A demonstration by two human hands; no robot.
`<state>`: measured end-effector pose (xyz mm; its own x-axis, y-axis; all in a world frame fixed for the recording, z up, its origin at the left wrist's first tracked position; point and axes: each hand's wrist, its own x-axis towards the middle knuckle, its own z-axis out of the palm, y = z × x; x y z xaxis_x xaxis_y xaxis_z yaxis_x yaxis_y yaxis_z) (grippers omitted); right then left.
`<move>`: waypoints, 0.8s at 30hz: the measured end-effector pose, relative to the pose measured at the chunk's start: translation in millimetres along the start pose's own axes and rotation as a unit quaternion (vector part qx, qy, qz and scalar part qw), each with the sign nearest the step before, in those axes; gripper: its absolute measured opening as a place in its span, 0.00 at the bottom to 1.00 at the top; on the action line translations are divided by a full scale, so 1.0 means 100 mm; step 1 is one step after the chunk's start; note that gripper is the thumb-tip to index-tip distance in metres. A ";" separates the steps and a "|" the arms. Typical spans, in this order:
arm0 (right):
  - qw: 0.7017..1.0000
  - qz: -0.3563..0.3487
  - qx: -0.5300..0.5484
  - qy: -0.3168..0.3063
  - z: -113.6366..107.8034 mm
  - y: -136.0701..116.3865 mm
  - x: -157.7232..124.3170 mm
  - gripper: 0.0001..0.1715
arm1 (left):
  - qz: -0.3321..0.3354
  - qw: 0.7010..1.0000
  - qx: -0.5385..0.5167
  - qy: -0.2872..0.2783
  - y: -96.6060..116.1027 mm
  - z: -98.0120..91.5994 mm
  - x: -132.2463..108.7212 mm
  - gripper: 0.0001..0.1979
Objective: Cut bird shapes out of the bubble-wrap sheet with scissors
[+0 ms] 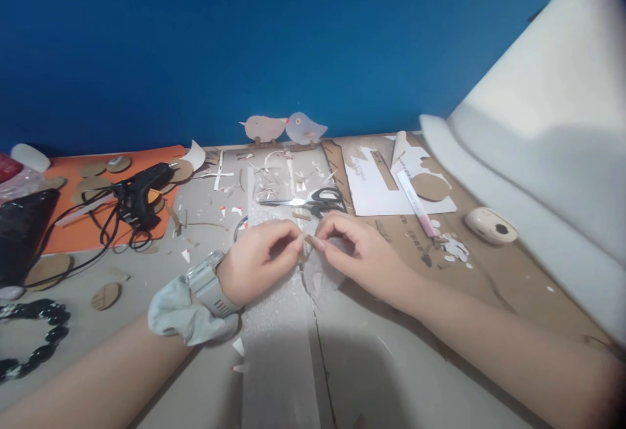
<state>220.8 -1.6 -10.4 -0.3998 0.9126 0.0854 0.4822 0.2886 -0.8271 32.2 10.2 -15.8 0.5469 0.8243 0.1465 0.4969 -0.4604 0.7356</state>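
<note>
My left hand (267, 259) and my right hand (355, 250) meet above the middle of the table, fingertips pinched together. Between them is a small brown cardboard piece (309, 240), gripped from both sides and partly covered by the fingers. Just beyond the hands lie black-handled scissors (325, 201), blades pointing left. Bubble wrap (278, 325) spreads under and in front of my hands. At the wall stand a pink paper bird (264, 129) and a pale blue paper bird (306, 129), beaks touching.
On the left, a black glue gun (147, 194) with its cord rests on orange card (107, 233) among cardboard discs. White paper (364, 188), a pink-ended pen (415, 204), a cream oval device (490, 225) and paper dots (454, 248) lie right. A beaded bracelet (56, 334) is front left.
</note>
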 end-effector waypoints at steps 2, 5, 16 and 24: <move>1.000 0.003 -0.003 0.001 0.00 0.00 0.00 0.09 | 0.002 1.000 0.002 0.000 0.00 0.00 0.00 0.07; 1.000 0.003 -0.004 0.002 0.01 0.01 -0.01 0.08 | 0.006 1.000 0.007 0.002 -0.01 0.00 0.00 0.07; 0.999 -0.001 -0.034 0.002 0.01 -0.03 -0.04 0.07 | 0.040 0.999 -0.012 0.015 0.01 0.01 0.00 0.07; 1.000 0.002 -0.027 0.006 0.01 -0.01 -0.04 0.07 | 0.029 0.998 -0.062 0.010 -0.01 -0.01 -0.02 0.07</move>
<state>220.8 -5.7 -10.1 -0.3887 0.9171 0.0886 0.5254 0.2996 -0.7963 30.0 9.6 -16.2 0.5578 0.8045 0.2042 0.3772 -0.4648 0.8010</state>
